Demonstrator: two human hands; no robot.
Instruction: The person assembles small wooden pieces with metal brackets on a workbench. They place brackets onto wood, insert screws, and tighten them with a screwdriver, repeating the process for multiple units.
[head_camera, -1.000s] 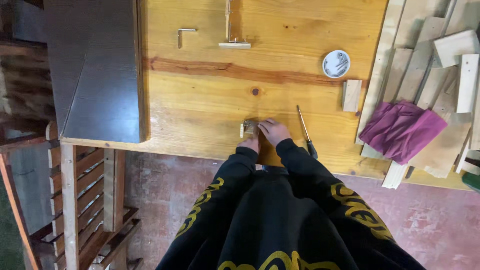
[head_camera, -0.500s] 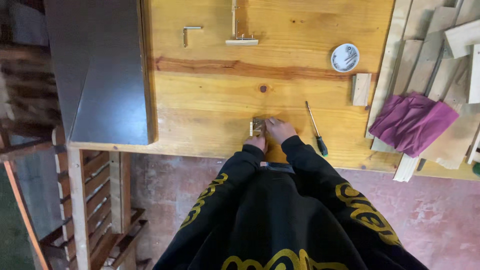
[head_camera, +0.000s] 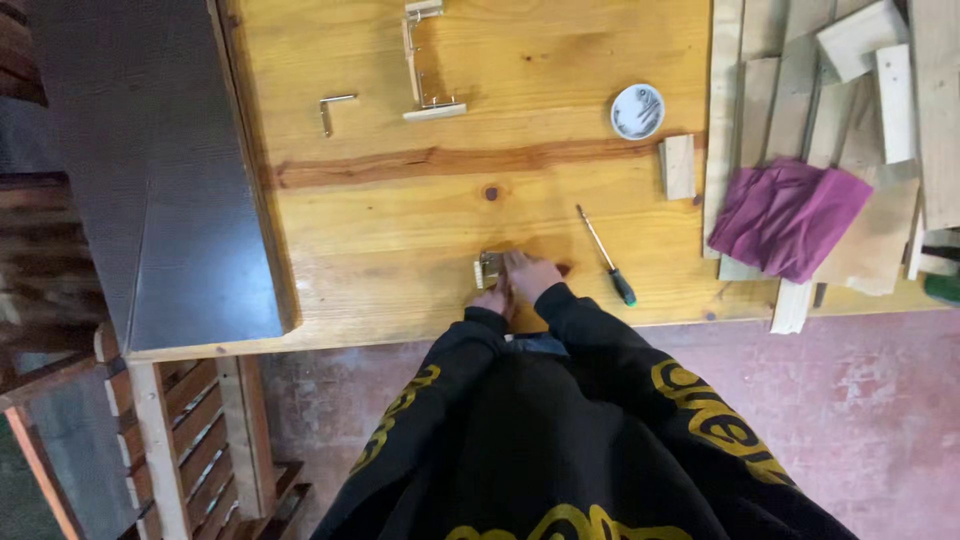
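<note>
Small brass-coloured metal fitting is found at the near edge of the wooden tabletop, approx. centre of the near side, directly in front of the person. Both hands are brought together on it. Right hand is laid over and against the fitting's right side, fingers close together and pressed down onto it, apparently to steady the piece flat on the board. Left hand is tucked just near of the fitting, touching it from below; its fingers are largely hidden by the sleeve and the other hand, so whether they pinch or merely rest cannot be told. Both black sleeves meet at the table edge, i.e. work is kept close to the body.

Adjacent items:
- Screwdriver, dark handle nearest, is lying just right of the right hand, not touched, within easy reach.
- Small wood block is set further right and farther off.
- Round white dish is placed far right of centre; contents too small to tell.
- L-shaped metal bracket and a longer metal frame piece are left at the far side, well apart from the hands.
- Purple cloth is draped over stacked timber offcuts at right, off the working area.
- Grey sheet covers the table's left end.
</note>
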